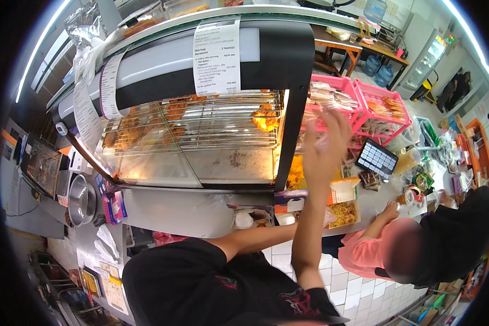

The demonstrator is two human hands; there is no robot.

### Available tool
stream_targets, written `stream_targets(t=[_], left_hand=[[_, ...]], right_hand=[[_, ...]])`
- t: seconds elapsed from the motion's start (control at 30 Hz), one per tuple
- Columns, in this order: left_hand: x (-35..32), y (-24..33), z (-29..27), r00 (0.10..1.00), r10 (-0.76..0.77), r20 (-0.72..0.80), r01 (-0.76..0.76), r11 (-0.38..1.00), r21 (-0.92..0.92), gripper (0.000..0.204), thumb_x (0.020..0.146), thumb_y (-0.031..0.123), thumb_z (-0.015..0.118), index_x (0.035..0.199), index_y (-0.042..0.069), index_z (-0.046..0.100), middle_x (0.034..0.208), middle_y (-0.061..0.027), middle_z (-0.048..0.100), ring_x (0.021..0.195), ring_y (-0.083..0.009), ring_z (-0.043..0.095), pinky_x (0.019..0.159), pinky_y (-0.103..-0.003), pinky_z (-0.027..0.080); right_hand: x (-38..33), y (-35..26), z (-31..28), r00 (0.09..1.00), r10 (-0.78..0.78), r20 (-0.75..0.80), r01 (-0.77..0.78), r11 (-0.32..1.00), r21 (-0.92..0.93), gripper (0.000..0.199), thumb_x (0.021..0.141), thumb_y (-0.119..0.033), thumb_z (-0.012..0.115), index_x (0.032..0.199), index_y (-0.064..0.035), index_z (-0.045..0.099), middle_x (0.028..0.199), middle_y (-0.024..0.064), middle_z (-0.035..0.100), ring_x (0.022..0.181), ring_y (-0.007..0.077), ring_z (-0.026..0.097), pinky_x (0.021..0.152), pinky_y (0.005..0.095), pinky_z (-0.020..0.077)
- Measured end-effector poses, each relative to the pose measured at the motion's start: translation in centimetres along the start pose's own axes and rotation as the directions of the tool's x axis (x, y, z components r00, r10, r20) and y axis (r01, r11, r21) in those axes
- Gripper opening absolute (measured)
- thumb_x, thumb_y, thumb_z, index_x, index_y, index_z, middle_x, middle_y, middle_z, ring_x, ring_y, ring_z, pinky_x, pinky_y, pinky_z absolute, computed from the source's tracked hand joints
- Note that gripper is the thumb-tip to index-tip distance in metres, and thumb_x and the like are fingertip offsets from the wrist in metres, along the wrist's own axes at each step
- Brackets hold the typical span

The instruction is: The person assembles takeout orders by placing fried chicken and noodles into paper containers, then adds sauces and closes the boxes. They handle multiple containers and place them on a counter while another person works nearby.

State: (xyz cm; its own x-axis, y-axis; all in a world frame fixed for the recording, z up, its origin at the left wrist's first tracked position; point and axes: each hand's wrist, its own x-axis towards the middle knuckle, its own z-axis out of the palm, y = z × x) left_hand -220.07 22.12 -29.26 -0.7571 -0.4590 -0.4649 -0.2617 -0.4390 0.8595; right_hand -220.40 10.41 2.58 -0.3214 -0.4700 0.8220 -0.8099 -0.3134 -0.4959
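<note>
My right arm is raised, and my right hand [327, 138] is in front of the pink baskets, smeared by motion. What its fingers do, or hold, cannot be made out. The near pink basket [349, 87] is filled with small flat packets [331, 99]. My left forearm [266, 239] reaches rightward across my body and passes behind my right forearm, which hides the left hand. Just right of that crossing, an open carton [356, 221] holds noodles [342, 214], its lid [344, 191] tilted up. Yellow food [295, 175] lies beyond it, beside the display cabinet.
A lit glass display cabinet [303, 65] with fried pieces on wire racks stands ahead, with paper receipts [217, 57] hanging on it. A tablet [377, 158] stands at right. A co-worker in pink [358, 252] works close by. A steel bowl [82, 201] sits at left.
</note>
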Motion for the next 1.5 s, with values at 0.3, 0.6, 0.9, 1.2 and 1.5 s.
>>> stream_targets(t=[0.3,0.6,0.9,1.2,1.5], left_hand=[[-1.1,1.6,-1.6,0.997,0.075,0.007,-0.075,0.997,-0.036,0.026,0.093,0.024,0.069,0.106,0.002,0.072,0.09,-0.0107,0.074,0.087,-0.0209,0.073,0.074,-0.035,0.059],[-5.0,4.7,-1.9,0.975,0.211,0.061,-0.176,0.915,-0.363,0.026,0.097,0.025,0.07,0.11,0.003,0.071,0.091,-0.007,0.073,0.085,-0.0171,0.071,0.074,-0.032,0.059],[-10.2,9.9,-3.6,1.0,-0.018,0.017,0.017,0.999,0.03,0.02,0.1,0.014,0.067,0.114,-0.001,0.069,0.098,-0.0095,0.076,0.085,-0.0141,0.072,0.076,-0.026,0.057],[-10.2,9.2,-4.5,0.996,0.06,0.068,-0.058,0.998,-0.023,0.023,0.1,0.016,0.069,0.115,-0.002,0.068,0.098,-0.0064,0.073,0.086,-0.0119,0.068,0.078,-0.025,0.054],[-10.2,8.3,-5.8,0.998,0.036,0.044,-0.037,0.999,0.032,0.022,0.102,0.016,0.066,0.115,-0.001,0.067,0.103,-0.0084,0.073,0.092,-0.0149,0.07,0.083,-0.029,0.056]], right_hand=[[11.8,-12.6,11.6,0.946,-0.306,-0.109,0.304,0.952,-0.035,0.045,0.089,-0.041,0.077,0.117,-0.0057,0.071,0.117,0.0114,0.069,0.125,0.0302,0.054,0.106,0.0593,0.0311],[-4.0,7.9,-0.5,0.947,0.291,-0.135,-0.233,0.912,0.336,0.024,0.106,-0.015,0.056,0.123,0.0,0.062,0.101,0.0162,0.071,0.089,0.0238,0.07,0.077,0.0361,0.0532],[-22.9,38.7,-20.8,0.496,0.848,-0.186,-0.654,0.224,-0.723,0.023,0.097,-0.02,0.057,0.109,-0.0056,0.07,0.114,0.024,0.072,0.109,0.0437,0.068,0.09,0.0525,0.0541],[-31.4,44.2,-23.5,0.313,0.942,-0.117,-0.58,0.092,-0.809,0.025,0.089,-0.01,0.065,0.112,-0.003,0.07,0.117,0.029,0.069,0.112,0.044,0.067,0.093,0.0512,0.0537],[-34.5,41.4,-24.0,0.651,0.739,-0.173,-0.516,0.263,-0.815,0.062,0.072,-0.02,0.091,0.127,-0.0133,0.063,0.098,0.0108,0.07,0.103,0.0378,0.065,0.092,0.0466,0.051]])
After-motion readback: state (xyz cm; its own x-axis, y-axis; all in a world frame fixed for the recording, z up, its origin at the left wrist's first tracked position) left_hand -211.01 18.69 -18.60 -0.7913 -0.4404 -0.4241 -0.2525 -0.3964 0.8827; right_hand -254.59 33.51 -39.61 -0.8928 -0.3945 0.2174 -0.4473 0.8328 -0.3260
